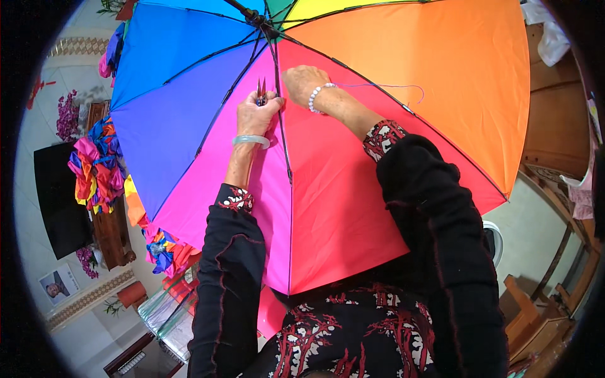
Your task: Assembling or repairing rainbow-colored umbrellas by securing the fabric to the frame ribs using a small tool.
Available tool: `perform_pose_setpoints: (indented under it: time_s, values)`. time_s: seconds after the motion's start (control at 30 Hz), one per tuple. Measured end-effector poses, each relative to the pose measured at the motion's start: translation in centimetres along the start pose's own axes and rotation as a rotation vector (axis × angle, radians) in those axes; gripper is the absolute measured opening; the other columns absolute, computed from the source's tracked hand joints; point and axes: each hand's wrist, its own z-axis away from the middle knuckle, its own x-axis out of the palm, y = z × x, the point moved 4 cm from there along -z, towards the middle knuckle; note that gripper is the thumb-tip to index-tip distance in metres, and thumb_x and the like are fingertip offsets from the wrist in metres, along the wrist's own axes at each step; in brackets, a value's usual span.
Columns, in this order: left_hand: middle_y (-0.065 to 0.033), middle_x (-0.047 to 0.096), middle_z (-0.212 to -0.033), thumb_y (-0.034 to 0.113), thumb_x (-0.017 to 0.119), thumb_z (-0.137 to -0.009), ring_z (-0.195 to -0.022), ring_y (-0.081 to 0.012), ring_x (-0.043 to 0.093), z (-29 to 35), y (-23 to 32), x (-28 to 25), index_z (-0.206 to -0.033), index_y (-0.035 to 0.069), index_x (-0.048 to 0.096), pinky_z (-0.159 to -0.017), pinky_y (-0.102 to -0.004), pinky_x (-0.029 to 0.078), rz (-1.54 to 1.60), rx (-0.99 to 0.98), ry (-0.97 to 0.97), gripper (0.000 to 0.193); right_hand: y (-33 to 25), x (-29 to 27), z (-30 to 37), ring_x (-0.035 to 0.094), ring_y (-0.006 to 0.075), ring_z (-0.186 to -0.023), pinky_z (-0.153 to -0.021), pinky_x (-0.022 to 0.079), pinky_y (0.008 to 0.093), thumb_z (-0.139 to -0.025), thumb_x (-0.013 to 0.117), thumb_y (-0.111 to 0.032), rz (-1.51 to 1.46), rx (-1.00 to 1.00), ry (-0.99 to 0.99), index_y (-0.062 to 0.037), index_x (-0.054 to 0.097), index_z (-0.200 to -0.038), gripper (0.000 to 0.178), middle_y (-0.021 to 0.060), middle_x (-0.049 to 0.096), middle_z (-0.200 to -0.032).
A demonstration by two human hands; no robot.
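Observation:
An opened rainbow umbrella (353, 164) spreads before me, its inside and black ribs facing me. My left hand (253, 118) is closed round a pair of small thread snips (261, 89), blades pointing up and away. Its thumb rests against the black rib (285, 142) running along the seam between the pink and red panels. Just right of that rib, my right hand (302, 85) is curled with fingertips pinched together. A thin purplish thread (386, 85) trails from near this hand over the orange panel. Whatever the right fingers hold is hidden.
Bunches of multicoloured fabric (97, 167) hang or lie at the left, with another bunch (167, 252) lower down. A clear plastic-wrapped bundle (165, 321) is at lower left. Wooden furniture (535, 309) stands at right, near a white round rim (496, 242).

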Motion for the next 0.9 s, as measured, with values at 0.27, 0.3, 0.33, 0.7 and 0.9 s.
perform_pose_setpoints:
  time_s: [0.27,0.3,0.33,0.7,0.9]
  values:
    - [-0.001,0.055,-0.064,0.016,0.069,-0.068,-0.054,-0.0071,0.05,-0.3,0.0,0.2,-0.08,0.002,0.059,-0.049,-0.0218,0.04,0.079,-0.116,-0.088,0.02,0.2,1.5,-1.0,0.059,0.0369,-0.085,-0.07,0.048,0.0457,-0.077,0.049,-0.013,-0.037,-0.062,0.007,-0.002,0.058,-0.089,0.018,0.0224,0.06,-0.087]
    - [-0.0018,0.056,-0.065,0.015,0.068,-0.07,-0.056,-0.0088,0.052,-0.5,0.2,0.6,-0.081,0.002,0.06,-0.052,-0.0228,0.042,0.098,-0.17,-0.126,0.019,0.9,2.0,-1.1,0.059,0.0373,-0.085,-0.069,0.048,0.0456,-0.078,0.048,-0.013,-0.026,-0.077,0.023,-0.0018,0.058,-0.088,0.017,0.0227,0.06,-0.087]
    - [-0.0026,0.057,-0.065,0.014,0.067,-0.072,-0.058,-0.0104,0.054,-0.5,-0.1,0.1,-0.082,0.001,0.061,-0.056,-0.0239,0.044,0.11,-0.226,-0.148,0.018,0.5,2.3,-1.1,0.059,0.0373,-0.085,-0.069,0.048,0.0456,-0.078,0.048,-0.013,-0.031,-0.098,0.018,-0.0018,0.058,-0.088,0.017,0.0227,0.06,-0.087]
    - [-0.0132,0.059,-0.079,0.009,0.063,-0.071,-0.075,-0.0257,0.058,-3.2,0.6,0.4,-0.084,0.002,0.06,-0.068,-0.0346,0.046,-0.499,0.396,-0.254,0.015,1.2,3.3,-0.4,0.056,0.0383,-0.073,-0.061,0.045,0.047,-0.085,0.043,-0.017,-0.059,-0.236,0.271,-0.0016,0.051,-0.087,0.018,0.0216,0.056,-0.079]
    - [-0.0152,0.057,-0.077,0.009,0.062,-0.072,-0.073,-0.0292,0.057,-3.8,0.2,0.8,-0.081,0.001,0.058,-0.066,-0.0371,0.045,-0.636,0.375,-0.264,0.013,0.6,2.9,0.1,0.057,0.0376,-0.078,-0.064,0.047,0.0459,-0.079,0.047,-0.01,-0.063,-0.18,0.252,-0.0017,0.054,-0.087,0.014,0.0203,0.057,-0.083]
